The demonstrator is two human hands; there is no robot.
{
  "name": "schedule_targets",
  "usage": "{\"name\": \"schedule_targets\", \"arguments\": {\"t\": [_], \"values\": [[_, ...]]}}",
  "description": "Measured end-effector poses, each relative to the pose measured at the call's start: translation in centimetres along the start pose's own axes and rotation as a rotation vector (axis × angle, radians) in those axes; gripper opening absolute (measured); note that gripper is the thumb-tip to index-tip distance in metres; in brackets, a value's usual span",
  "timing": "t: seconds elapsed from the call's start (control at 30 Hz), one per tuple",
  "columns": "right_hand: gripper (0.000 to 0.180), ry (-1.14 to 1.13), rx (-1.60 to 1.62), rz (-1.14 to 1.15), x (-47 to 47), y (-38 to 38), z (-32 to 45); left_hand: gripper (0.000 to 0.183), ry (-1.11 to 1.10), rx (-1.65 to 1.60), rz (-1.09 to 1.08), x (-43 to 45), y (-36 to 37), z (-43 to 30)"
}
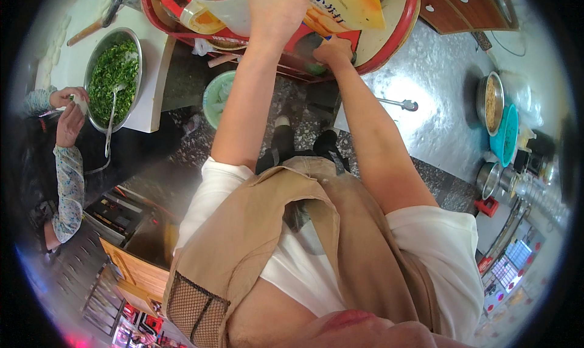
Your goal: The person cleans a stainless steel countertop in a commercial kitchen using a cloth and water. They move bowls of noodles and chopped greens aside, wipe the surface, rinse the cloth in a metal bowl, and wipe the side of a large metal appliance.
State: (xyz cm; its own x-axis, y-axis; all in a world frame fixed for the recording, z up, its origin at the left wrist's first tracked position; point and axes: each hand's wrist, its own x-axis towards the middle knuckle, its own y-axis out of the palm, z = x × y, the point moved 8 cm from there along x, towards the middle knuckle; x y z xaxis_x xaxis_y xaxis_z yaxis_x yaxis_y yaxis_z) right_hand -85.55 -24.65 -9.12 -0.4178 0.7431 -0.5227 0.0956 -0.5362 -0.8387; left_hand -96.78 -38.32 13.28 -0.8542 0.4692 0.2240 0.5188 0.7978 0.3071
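My left hand (279, 13) is closed at the top edge of the view, between a white plastic container (223, 6) and a yellow printed package (349, 6); its fingertips, and whatever they hold, are hidden. Lower and to the right, my right hand (335, 51) grips the red lower edge of the same package. The package bears writing and a picture of food. Both hands are over a red-rimmed round table or tray (404, 26). A jar with a yellow label (200, 17) lies beside the white container.
At left, a co-worker's hands (70, 106) hold a piece of dough by a steel bowl of chopped greens (114, 74) with a spoon. A green basin (221, 97) stands below. On the metal table (422, 120) at right are a ladle (407, 105) and a steel bowl (490, 102).
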Motion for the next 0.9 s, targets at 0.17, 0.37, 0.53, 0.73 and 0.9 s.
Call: {"name": "schedule_targets", "arguments": {"t": [0.17, 0.37, 0.53, 0.73, 0.9], "values": [[0.054, -0.015, 0.087, 0.101, 1.6, 2.0, 1.7, 0.018, 0.043, -0.01, -0.069, 0.2, 0.4, -1.0], [0.061, -0.208, 0.313, 0.08, 0.7, 2.4, 6.4, 0.017, 0.032, 0.003, -0.162, -0.5, 0.3, -1.3], [0.05, -0.289, 0.473, -0.022, 0.3, 2.8, 9.2, 0.018, 0.054, -0.167, -0.131, -2.3, 1.2, -3.0], [0.042, -0.278, 1.313, 0.108, 0.9, 3.7, 6.6, 0.014, 0.266, -0.25, 0.003, -4.0, -2.7, -6.5], [0.039, -0.373, 1.648, 0.481, -7.3, -1.5, 5.3, 0.017, 0.317, -0.174, -0.104, -8.1, -9.1, -11.4]]}}
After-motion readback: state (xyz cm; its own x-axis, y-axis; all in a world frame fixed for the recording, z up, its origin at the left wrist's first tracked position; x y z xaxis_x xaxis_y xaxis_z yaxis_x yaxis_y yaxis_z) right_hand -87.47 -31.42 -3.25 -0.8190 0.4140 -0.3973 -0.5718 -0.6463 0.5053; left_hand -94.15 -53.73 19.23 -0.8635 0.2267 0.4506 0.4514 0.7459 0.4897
